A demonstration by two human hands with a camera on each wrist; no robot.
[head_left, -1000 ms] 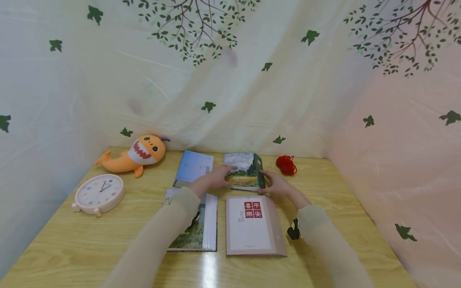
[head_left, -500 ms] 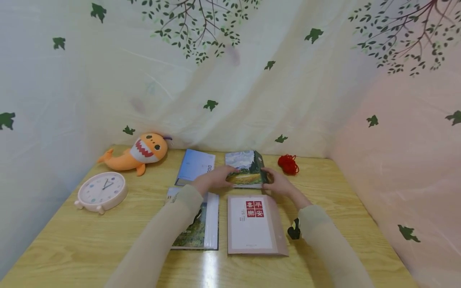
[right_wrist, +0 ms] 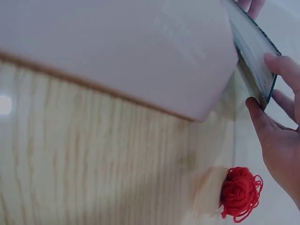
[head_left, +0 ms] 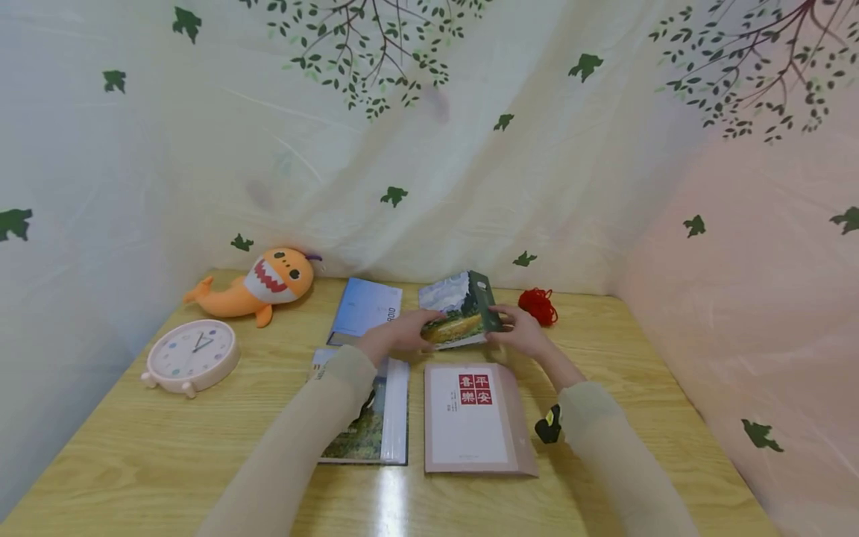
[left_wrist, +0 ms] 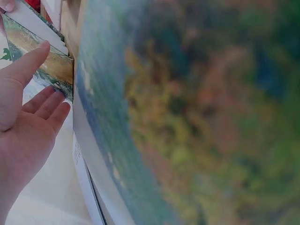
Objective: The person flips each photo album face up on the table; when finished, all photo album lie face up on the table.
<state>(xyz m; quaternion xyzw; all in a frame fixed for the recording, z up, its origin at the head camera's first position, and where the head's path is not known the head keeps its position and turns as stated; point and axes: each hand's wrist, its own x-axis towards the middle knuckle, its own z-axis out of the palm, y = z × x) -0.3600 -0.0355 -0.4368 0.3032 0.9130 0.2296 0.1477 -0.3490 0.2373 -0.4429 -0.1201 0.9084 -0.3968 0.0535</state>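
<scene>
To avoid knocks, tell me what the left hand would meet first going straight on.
The left hand would likely meet the landscape-covered book first, with the right hand beyond; whether left hand and book touch now is hard to tell.

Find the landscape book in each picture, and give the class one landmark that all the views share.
Head: the landscape book is slightly right of centre, below mid-height.
Left wrist: the landscape book is at upper left.
Right wrist: the landscape book is at upper right, page edges showing.
Shared landmark: the left hand; in the right wrist view, only fingers, at the top.
</scene>
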